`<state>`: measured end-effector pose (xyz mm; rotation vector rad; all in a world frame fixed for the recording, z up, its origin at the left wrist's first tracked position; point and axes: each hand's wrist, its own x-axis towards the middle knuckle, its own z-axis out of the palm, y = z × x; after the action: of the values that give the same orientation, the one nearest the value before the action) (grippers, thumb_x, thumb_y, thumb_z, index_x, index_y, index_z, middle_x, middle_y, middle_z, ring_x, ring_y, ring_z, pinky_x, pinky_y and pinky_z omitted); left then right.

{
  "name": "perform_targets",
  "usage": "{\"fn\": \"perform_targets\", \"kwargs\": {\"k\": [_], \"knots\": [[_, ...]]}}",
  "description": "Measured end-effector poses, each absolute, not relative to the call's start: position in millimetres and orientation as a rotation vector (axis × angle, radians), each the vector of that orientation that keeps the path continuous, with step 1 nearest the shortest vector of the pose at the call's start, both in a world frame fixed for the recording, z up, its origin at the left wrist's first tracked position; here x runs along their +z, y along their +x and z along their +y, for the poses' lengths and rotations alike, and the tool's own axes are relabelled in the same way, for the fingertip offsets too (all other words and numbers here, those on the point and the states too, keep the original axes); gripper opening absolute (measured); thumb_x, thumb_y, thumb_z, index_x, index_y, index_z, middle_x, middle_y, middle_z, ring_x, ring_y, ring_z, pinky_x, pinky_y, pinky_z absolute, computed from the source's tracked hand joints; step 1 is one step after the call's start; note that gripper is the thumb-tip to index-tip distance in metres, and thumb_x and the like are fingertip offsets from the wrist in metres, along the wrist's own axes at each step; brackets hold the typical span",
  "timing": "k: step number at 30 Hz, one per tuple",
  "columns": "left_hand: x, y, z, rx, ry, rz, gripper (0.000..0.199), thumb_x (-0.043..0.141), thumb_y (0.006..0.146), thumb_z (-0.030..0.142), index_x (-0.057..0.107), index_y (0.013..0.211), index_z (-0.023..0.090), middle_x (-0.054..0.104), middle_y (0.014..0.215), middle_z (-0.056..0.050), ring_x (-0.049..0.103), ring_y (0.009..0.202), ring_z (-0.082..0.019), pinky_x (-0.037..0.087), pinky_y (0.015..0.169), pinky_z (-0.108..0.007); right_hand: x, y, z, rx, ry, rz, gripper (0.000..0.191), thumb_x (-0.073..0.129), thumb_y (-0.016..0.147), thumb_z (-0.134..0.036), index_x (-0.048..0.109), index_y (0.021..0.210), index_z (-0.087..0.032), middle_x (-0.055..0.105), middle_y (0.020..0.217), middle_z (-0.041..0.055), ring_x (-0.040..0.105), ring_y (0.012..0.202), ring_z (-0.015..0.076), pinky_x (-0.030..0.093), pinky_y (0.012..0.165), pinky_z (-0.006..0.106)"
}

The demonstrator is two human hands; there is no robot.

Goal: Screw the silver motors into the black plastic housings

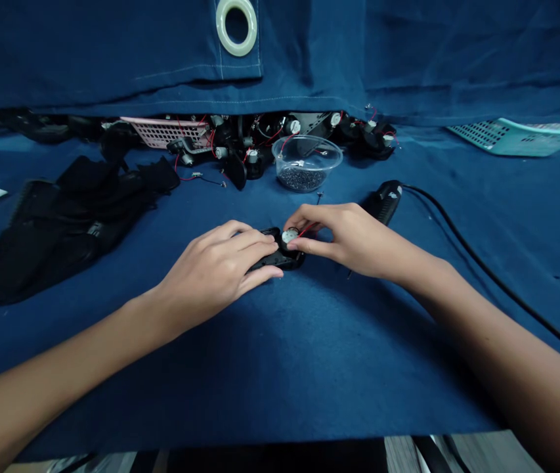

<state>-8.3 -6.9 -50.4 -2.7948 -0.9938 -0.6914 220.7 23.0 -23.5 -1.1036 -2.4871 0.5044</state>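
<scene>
- Your left hand [213, 270] lies over the black plastic housing [274, 255], its fingers together and curled across it, pinning it to the blue cloth on the tabletop [112, 374].
- The housing sits between your 2 hands, just ahead of your left fingertips and directly under your right fingers.
- Your right hand [343, 240] is closed to a pinch, with the thumb and forefinger around a small round silver part [289, 236] at the housing's edge. A red wire [307, 230] runs from that spot, passing beneath your right palm.
- Pressing the housing flat with your left hand gives your right hand a steady base, so the silver part can be seated squarely.
- Apply light, even pressure at your right fingertips, and leave the red wire slack so it is not pinched.
- Beyond your right hand lies a black corded tool [385, 200].
- Ahead of both hands are a clear plastic bowl [306, 154] of small black pieces [302, 179] and a pile of black wired assemblies [240, 148].
- Left of your left hand lies a heap of black fabric [73, 230].
</scene>
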Motion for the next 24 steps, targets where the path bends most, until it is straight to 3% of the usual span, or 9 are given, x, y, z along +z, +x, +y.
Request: {"fn": "perform_targets", "kwargs": {"k": [7,13,19,24], "knots": [[-51.5,-7.4,-9.8,-0.648,-2.744,-0.960,0.031,0.054,0.092,0.037,0.062,0.116,0.018,0.068,0.112,-0.005,0.059,0.104,-0.022,0.049,0.090,-0.035,-24.7,220.7,21.4,0.456,-1.118,-2.495,0.023,0.057,0.089,-0.035,0.063,0.105,-0.020,0.069,0.097,0.0021,0.065,0.087,0.0160,0.048,0.078,0.027],[-53.1,-7.8,-9.8,-0.634,-2.737,-0.951,0.032,0.052,0.093,0.037,0.062,0.115,0.016,0.068,0.111,-0.005,0.059,0.104,-0.022,0.050,0.090,-0.035,-27.9,218.8,22.7,0.562,-1.001,-2.627,0.063,0.062,0.082,-0.049,0.047,0.135,-0.018,0.057,0.128,0.0082,0.055,0.116,0.0227,0.045,0.096,0.036],[-48.4,-17.3,-8.1,-0.545,-2.802,-0.888,0.041,0.054,0.093,0.035,0.054,0.127,0.013,0.062,0.125,-0.010,0.053,0.120,-0.027,0.045,0.098,-0.042,-32.3,218.9,33.3,0.630,-0.982,-2.633,0.067,0.068,0.075,-0.054,0.051,0.128,-0.017,0.059,0.125,0.0077,0.057,0.113,0.0224,0.045,0.097,0.035],[-41.9,-25.6,-5.8,-0.472,-2.941,-0.705,0.040,0.050,0.092,0.015,0.050,0.131,0.016,0.055,0.135,-0.009,0.044,0.131,-0.023,0.037,0.108,-0.042,-34.7,218.3,32.0,0.648,-1.015,-2.589,0.070,0.069,0.073,-0.055,0.051,0.129,-0.016,0.059,0.124,0.0078,0.057,0.112,0.0221,0.045,0.096,0.035]]}}
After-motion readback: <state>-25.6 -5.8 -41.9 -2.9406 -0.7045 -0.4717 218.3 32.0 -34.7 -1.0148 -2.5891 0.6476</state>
